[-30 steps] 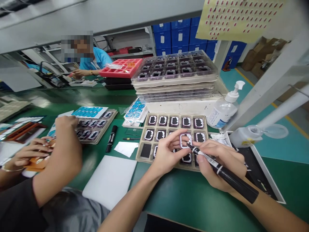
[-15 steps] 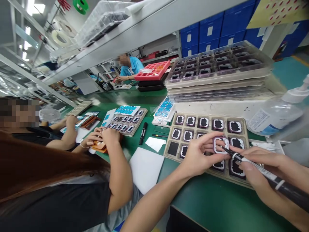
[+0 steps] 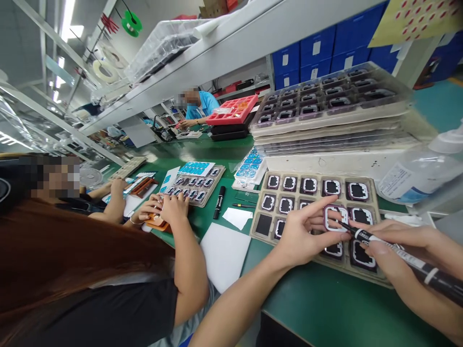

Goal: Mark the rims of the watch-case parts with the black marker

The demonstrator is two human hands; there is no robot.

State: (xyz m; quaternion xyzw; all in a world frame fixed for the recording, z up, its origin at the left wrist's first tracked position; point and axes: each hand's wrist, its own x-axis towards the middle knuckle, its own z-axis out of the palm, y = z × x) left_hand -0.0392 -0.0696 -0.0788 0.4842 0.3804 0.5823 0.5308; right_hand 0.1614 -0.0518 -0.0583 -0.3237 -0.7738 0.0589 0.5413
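My left hand (image 3: 304,231) pinches a small square frame (image 3: 336,210) with rounded corners, white-faced with a purplish edge, by its sides. The frame is held above a tray (image 3: 263,243) whose pockets hold several similar parts. One pocket (image 3: 264,224) at the tray's near left shows only a dark bottom. In my right hand (image 3: 401,255) is a black marker pen (image 3: 412,260), gripped like a writing tool. Its tip is at the lower right part of the frame; whether it touches, I cannot tell.
Stacked trays (image 3: 329,125) stand behind on a white ledge, beside a pump bottle (image 3: 408,173). Left lie another marker (image 3: 219,202), white paper (image 3: 224,253) and a second tray (image 3: 207,195). A co-worker (image 3: 144,299) sits close on my left; another person (image 3: 202,103) works across the bench.
The whole view has shifted slightly, so things sit a little further right and lower. Both hands keep their hold on the frame and the marker pen.
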